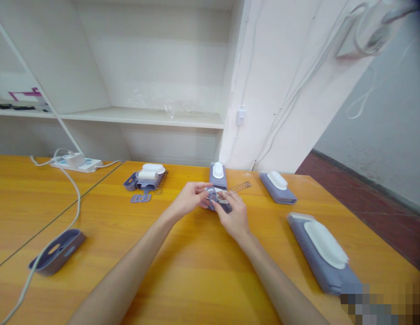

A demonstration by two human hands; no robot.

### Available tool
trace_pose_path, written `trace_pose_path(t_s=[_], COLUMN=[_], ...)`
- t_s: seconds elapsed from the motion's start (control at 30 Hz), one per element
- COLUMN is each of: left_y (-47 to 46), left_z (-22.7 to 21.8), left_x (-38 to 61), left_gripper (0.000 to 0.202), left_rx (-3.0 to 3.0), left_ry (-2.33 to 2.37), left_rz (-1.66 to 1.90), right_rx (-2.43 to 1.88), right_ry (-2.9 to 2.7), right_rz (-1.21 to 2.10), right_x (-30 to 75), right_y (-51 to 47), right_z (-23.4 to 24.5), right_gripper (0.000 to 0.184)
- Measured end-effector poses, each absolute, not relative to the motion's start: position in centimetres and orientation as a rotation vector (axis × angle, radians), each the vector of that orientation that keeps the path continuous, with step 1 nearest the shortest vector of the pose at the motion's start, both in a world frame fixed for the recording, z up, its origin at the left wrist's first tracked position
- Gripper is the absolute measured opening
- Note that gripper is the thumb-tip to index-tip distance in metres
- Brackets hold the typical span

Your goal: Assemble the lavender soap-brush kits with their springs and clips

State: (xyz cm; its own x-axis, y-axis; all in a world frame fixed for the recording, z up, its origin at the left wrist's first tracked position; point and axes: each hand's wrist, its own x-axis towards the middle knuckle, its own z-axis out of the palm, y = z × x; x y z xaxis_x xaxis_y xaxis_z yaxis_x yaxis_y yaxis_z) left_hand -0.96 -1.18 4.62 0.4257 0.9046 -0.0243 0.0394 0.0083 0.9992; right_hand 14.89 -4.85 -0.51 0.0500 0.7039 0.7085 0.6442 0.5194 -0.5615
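Both of my hands meet at the middle of the table over a small grey-purple plastic part [212, 195]. My left hand [191, 198] pinches it from the left with bent fingers. Thumb and fingers of my right hand [235, 214] close on its right side, partly covering it. Some of its detail is blurred. A coiled metal spring [243, 186] lies just beyond my right fingers. Right behind my hands stands a grey-purple bag-like case with a white oval piece [218, 170] on top.
More grey-purple cases with white ovals lie at right, one near [327, 243] and one farther back [277, 180]. Back left are a white roll [148, 176], flat grey plates [141, 198] and a spring. An open grey shell [57, 253] sits left, crossed by a white cable [77, 198] from a power strip [77, 162].
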Motion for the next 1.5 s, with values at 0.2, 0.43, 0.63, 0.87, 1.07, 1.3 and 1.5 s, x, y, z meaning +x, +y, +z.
trace_pose_path(t_s=[0.2, 0.43, 0.63, 0.87, 1.07, 1.3, 1.5], left_y=[-1.27, -1.21, -1.16, -1.22, -1.57, -1.59, -1.52], left_z=[4.77, 4.61, 4.44, 4.47, 4.86, 4.75, 4.19], left_x=[-0.90, -0.87, -0.77, -0.77, -0.70, -0.94, -0.72], left_gripper=[0.049, 0.047, 0.046, 0.051, 0.054, 0.062, 0.061], left_rx=[1.405, 1.403, 1.396, 1.398, 1.391, 1.349, 1.313], left_ry=[0.910, 0.923, 0.913, 0.901, 0.854, 0.784, 0.769], left_rz=[0.846, 0.857, 0.859, 0.869, 0.872, 0.871, 0.900], right_rx=[-1.201, -1.209, -1.213, -1.221, -1.272, -1.266, -1.253], right_ry=[-1.618, -1.580, -1.624, -1.642, -1.619, -1.569, -1.548], right_rz=[-0.004, 0.011, 0.023, 0.017, 0.069, 0.125, 0.106], right_x=[14.80, 14.73, 14.70, 14.61, 14.52, 14.59, 14.48], right_y=[-4.89, -4.90, -4.96, -4.86, -5.07, -5.01, -5.15], right_z=[-0.65, -0.84, -0.64, -0.74, -0.26, -0.19, -0.25], right_gripper=[0.018, 0.019, 0.018, 0.019, 0.017, 0.016, 0.018])
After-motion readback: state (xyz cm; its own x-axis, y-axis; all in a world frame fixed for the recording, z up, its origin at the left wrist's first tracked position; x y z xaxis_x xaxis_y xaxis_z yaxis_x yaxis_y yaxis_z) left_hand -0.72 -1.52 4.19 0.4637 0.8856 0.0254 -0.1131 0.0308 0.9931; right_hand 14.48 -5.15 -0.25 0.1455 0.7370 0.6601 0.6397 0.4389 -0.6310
